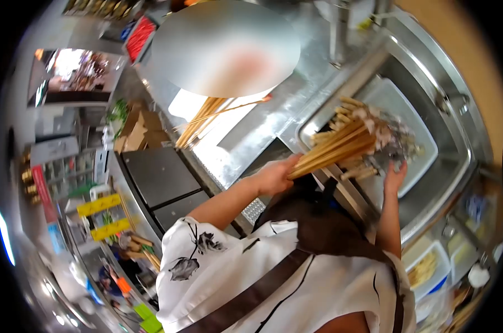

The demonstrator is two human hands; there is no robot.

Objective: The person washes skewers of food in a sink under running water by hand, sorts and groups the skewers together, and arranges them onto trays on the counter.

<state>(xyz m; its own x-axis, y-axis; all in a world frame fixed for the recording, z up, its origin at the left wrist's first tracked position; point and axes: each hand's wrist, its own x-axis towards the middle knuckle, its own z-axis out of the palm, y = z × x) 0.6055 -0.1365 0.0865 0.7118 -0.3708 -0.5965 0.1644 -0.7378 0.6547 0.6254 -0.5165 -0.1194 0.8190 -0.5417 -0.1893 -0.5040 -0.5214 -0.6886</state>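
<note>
Many sticks (334, 149), gripped by the left hand (274, 176), slant away, far ends near the right hand (394, 176), whose hold I can't tell.

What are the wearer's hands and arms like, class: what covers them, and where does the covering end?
Both hands, left and right, are bare, without gloves, and the forearms are uncovered. On the left arm, a loose, white short sleeve with a dark leaf and flower print ends above the elbow. The right sleeve's edge is not clear. Any rings are too small to tell.
</note>
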